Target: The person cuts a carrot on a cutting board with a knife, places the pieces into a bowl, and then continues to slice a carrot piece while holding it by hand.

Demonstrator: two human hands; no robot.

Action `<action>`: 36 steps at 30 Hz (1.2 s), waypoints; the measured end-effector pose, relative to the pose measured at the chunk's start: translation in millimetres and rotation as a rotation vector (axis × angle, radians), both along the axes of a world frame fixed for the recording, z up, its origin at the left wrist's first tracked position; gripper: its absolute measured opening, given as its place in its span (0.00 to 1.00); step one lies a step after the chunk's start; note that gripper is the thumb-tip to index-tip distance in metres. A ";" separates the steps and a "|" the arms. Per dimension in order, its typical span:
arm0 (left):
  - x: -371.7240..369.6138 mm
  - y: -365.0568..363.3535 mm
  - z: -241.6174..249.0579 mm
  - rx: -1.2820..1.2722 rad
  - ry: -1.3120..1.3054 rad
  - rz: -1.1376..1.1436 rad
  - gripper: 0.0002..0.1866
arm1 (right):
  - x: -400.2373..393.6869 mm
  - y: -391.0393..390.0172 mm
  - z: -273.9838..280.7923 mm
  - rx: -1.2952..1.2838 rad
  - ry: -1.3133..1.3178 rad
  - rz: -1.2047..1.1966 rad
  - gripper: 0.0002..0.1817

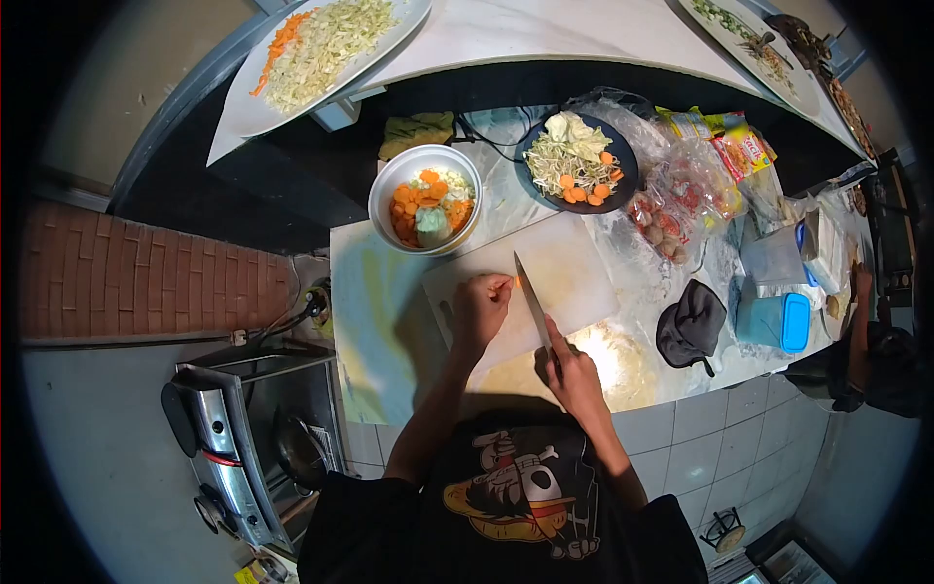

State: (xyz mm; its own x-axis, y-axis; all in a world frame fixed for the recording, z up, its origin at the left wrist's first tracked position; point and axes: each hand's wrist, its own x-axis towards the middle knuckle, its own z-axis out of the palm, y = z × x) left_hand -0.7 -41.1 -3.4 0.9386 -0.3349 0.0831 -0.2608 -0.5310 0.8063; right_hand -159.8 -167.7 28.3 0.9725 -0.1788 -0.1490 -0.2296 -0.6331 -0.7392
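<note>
My right hand (572, 375) is closed round the handle of a long knife (532, 302), whose blade points away from me over the white cutting board (574, 263). Just left of the blade, my left hand (484, 307) rests on the board with its fingers pressed together. A small orange piece (518, 281) shows between its fingertips and the blade; how much more the fingers cover is hidden. Beyond the board stand a white bowl (377, 209) of carrot slices and chopped vegetables and a dark plate (625, 146) with sprouts, cabbage and carrot slices.
Plastic bags (671, 209) of food, a black cap (690, 326) and a blue-lidded container (773, 324) lie to the right. A platter (413, 24) of shredded vegetables is on the raised shelf. A stove (229, 457) stands left; another person (876, 360) is at the far right.
</note>
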 end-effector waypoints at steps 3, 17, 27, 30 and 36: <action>-1.2 -3.3 7.6 -0.028 0.009 -0.007 0.06 | -0.5 1.4 -2.5 0.010 0.015 -0.005 0.41; -2.0 -1.6 4.4 0.020 0.045 0.003 0.07 | 3.6 0.4 -5.8 -0.004 -0.022 0.015 0.41; -2.0 -3.5 9.7 0.010 0.076 0.018 0.06 | 4.8 3.7 -10.6 -0.014 -0.081 -0.051 0.41; -2.6 -3.6 10.0 0.012 0.077 0.020 0.06 | 6.6 5.6 -14.3 0.010 -0.137 -0.055 0.43; -2.4 -2.4 5.5 -0.005 0.084 0.010 0.06 | 8.5 8.7 -14.2 0.007 -0.127 -0.035 0.43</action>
State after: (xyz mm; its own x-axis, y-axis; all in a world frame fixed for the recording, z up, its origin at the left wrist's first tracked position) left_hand -3.0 -43.5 2.0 0.9455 -0.3255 0.0054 -0.1869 -0.5291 0.8277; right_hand -151.2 -159.0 14.1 0.9768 -0.2125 -0.0267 -0.1561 -0.6213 -0.7678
